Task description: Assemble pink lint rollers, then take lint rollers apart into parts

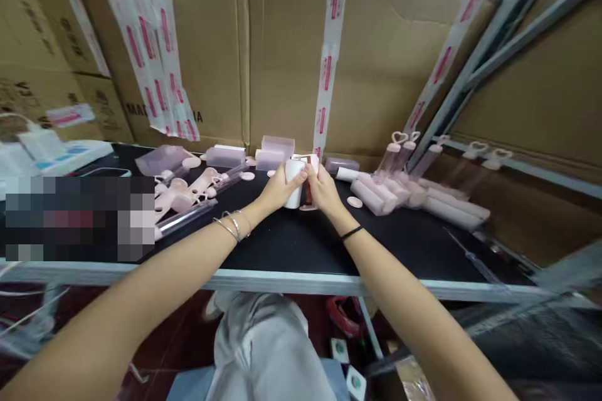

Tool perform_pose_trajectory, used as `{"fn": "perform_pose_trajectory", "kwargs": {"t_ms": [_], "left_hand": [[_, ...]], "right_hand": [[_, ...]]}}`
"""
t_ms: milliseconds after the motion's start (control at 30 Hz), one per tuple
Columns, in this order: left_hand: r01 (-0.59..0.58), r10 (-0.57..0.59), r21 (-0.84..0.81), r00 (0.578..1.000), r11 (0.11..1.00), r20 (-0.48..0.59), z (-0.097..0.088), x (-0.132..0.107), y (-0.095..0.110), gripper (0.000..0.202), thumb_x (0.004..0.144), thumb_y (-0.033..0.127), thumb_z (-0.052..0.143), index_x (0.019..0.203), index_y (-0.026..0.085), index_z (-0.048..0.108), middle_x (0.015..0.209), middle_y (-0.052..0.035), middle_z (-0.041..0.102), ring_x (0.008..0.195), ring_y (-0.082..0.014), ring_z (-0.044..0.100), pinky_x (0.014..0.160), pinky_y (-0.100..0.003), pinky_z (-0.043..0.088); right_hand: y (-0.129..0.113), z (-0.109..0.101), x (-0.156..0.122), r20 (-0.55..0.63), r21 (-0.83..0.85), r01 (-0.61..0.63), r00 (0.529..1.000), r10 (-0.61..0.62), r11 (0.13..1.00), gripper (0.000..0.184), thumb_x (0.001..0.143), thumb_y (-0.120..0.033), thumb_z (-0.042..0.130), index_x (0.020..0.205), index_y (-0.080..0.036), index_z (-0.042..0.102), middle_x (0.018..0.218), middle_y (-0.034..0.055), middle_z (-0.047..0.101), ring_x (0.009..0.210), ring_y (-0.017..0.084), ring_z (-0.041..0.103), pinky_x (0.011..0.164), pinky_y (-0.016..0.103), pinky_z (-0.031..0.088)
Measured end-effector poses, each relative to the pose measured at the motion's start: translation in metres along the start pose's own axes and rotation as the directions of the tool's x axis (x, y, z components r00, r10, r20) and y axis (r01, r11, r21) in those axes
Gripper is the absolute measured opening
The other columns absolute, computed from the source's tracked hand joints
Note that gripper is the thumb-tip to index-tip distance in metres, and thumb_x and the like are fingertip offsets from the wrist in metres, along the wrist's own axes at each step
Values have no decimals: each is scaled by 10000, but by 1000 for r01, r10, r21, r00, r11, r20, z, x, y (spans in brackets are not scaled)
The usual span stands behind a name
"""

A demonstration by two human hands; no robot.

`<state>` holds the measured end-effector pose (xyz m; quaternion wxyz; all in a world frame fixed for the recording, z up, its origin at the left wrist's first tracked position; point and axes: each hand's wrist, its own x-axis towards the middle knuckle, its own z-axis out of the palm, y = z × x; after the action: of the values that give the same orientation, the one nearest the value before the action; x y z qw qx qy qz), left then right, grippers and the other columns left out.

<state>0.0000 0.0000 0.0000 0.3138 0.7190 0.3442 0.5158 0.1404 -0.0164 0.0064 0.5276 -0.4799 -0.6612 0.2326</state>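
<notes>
My left hand [277, 190] is wrapped round a white roll [294, 182] that stands upright on the black table [291, 241]. My right hand [324, 189] is closed beside it, pinching a small pink piece [311, 161] at the roll's top right. Both hands meet over the middle of the table. Bracelets sit on my left wrist and a black band on my right.
White rolls [376, 195] and heart-topped pink handles [397, 141] lie to the right. Pink handles [188, 191] and clear pink boxes [277, 147] lie to the left and behind. Small pink discs [354, 202] are scattered about. Cardboard boxes [282, 50] wall the back. A metal frame [475, 56] slants at right.
</notes>
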Motion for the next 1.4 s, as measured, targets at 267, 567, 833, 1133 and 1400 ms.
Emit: {"fn": "perform_pose_trajectory", "kwargs": {"t_ms": [267,567,833,1133,1400], "left_hand": [[-21,21,-16,1000,1000,-21,0,3,3,628,856,630,490,1237,132,509,1147,-130,652,1002,-233,627,869,-333,475],[5,-11,-36,987,999,-161,1,2,5,572,846,631,503,1164,161,578,1087,-95,689,975,-223,647,859,-306,473],[103,-110,-42,957,994,-269,-9,9,2,551,832,635,517,1104,170,633,1069,-91,704,983,-232,646,861,-307,466],[66,-61,8,961,998,-269,-17,14,15,510,847,601,504,1029,145,640,963,-88,707,889,-212,636,787,-295,456],[46,-29,113,988,992,-150,-27,14,13,548,860,652,439,1087,176,587,1018,-87,686,970,-237,625,879,-333,440]], "right_hand": [[-4,12,-4,-7,105,-41,999,42,994,689,797,-816,300,1039,-213,530,471,-59,465,370,132,459,394,257,374],[-13,26,-6,-220,-54,13,975,-24,998,596,903,-676,263,1026,-181,570,783,69,644,670,194,610,633,307,472],[-29,42,3,-182,-206,13,982,-51,978,592,952,-585,197,975,-144,592,917,155,673,822,240,637,751,332,466],[-36,51,3,-263,-202,-48,965,-7,978,529,946,-584,217,926,-155,526,879,183,663,849,282,648,773,381,480],[-35,56,-2,-290,-110,-57,957,23,992,425,947,-571,206,870,-218,432,878,123,647,828,260,633,742,368,473]]}}
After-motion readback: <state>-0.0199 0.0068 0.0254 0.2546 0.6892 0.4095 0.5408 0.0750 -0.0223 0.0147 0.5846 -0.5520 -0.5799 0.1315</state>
